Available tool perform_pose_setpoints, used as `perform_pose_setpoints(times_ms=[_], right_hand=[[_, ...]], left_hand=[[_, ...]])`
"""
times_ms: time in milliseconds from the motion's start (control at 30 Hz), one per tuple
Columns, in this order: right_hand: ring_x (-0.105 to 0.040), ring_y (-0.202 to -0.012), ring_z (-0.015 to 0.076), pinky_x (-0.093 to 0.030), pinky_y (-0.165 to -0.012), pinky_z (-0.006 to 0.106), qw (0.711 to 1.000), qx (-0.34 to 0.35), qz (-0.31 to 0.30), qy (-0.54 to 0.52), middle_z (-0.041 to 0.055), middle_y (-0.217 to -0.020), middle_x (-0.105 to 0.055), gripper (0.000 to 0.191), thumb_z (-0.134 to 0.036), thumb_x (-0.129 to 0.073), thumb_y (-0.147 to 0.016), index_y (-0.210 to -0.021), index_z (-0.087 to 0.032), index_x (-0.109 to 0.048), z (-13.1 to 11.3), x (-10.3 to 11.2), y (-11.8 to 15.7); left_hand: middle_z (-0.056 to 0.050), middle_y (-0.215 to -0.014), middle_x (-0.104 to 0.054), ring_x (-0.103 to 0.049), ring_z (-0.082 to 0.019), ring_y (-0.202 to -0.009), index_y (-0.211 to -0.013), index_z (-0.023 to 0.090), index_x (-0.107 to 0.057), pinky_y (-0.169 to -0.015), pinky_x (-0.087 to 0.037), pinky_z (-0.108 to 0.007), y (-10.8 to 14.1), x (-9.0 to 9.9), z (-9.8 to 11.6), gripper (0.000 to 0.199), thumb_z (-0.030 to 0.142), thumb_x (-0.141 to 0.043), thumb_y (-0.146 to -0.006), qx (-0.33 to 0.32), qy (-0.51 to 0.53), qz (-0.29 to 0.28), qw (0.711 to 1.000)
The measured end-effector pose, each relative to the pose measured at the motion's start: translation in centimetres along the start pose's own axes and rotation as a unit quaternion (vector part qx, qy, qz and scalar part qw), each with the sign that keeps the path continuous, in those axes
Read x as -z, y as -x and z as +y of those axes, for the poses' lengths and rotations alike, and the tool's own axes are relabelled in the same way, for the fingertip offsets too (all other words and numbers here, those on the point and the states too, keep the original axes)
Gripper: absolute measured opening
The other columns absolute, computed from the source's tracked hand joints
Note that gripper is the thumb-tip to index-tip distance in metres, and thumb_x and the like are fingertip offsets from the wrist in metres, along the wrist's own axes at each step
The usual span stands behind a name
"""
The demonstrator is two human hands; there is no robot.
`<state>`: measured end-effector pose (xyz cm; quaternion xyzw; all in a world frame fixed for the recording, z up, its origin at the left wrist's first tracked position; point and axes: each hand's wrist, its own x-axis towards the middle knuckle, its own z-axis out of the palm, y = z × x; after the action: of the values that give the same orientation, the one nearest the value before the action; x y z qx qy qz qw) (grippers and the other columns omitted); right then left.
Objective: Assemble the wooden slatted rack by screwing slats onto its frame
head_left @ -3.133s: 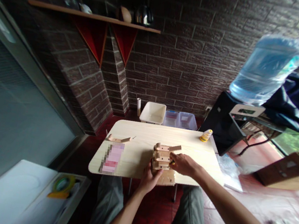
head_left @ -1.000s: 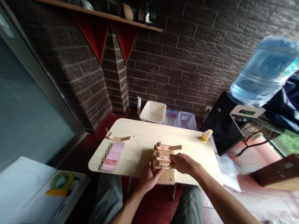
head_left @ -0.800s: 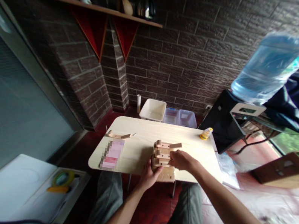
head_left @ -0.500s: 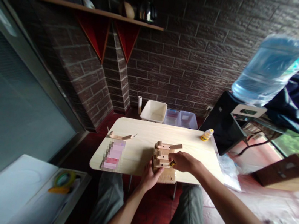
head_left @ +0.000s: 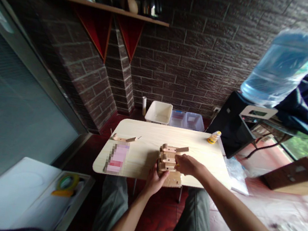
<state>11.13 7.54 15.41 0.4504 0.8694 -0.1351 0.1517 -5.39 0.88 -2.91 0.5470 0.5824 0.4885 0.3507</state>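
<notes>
Several light wooden pieces (head_left: 168, 159) lie in rows on a brown taped cardboard block (head_left: 173, 179) at the table's front edge. My left hand (head_left: 157, 178) is closed round the near left side of this stack, its thumb on the nearest wooden piece. At the right ends of the nearer pieces, my right hand (head_left: 188, 164) has its fingers curled together round something small with a bit of yellow, mostly hidden. The farthest wooden piece (head_left: 174, 149) has an angled end pointing right.
On the light table (head_left: 145, 133) are another angled wooden piece (head_left: 123, 138), a pink packet (head_left: 117, 157) at the left and a yellow-capped bottle (head_left: 214, 137) at the back right. Behind stand bins (head_left: 159, 112); an open white box (head_left: 37, 194) is low left.
My right hand has turned slightly, and the yellow and black thing in its fingers is now more hidden. My left hand keeps its place on the stack. The camera view has shifted a little.
</notes>
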Motion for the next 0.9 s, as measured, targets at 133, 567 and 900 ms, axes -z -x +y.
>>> perform_pose_setpoints(times_ms=[133,567,900], right_hand=[[-0.071,-0.084,0.0259,-0.049,-0.063,0.03,0.999,0.032,0.024,0.033,0.0146,-0.095,-0.075,0.025,-0.019,-0.062,-0.081,-0.105,-0.013,-0.068,0.2,-0.3,0.2],[-0.071,-0.089,0.0275,-0.052,-0.07,0.034,0.998,0.023,0.032,0.045,0.0173,-0.105,-0.074,0.031,-0.029,-0.055,-0.093,-0.119,-0.011,-0.059,0.9,-1.2,0.0],[-0.071,-0.093,0.028,-0.052,-0.073,0.034,0.998,0.031,0.033,0.046,0.0158,-0.106,-0.073,0.03,-0.023,-0.054,-0.091,-0.118,-0.014,-0.061,0.3,0.2,1.1]], left_hand=[[-0.017,-0.13,-0.064,-0.058,-0.034,-0.126,-0.136,0.019,-0.055,-0.108,-0.044,-0.048,0.1,0.0,0.1,0.066,0.051,-0.069,-0.08,0.007,-0.005,0.014,1.0],[-0.016,-0.129,-0.064,-0.059,-0.033,-0.124,-0.138,0.02,-0.053,-0.105,-0.047,-0.048,0.0,-0.1,0.0,0.067,0.051,-0.069,-0.08,0.007,0.002,0.011,1.0],[-0.017,-0.126,-0.067,-0.061,-0.033,-0.121,-0.135,0.018,-0.055,-0.104,-0.048,-0.047,0.2,0.2,1.1,0.066,0.052,-0.069,-0.08,0.02,-0.001,0.004,1.0]])
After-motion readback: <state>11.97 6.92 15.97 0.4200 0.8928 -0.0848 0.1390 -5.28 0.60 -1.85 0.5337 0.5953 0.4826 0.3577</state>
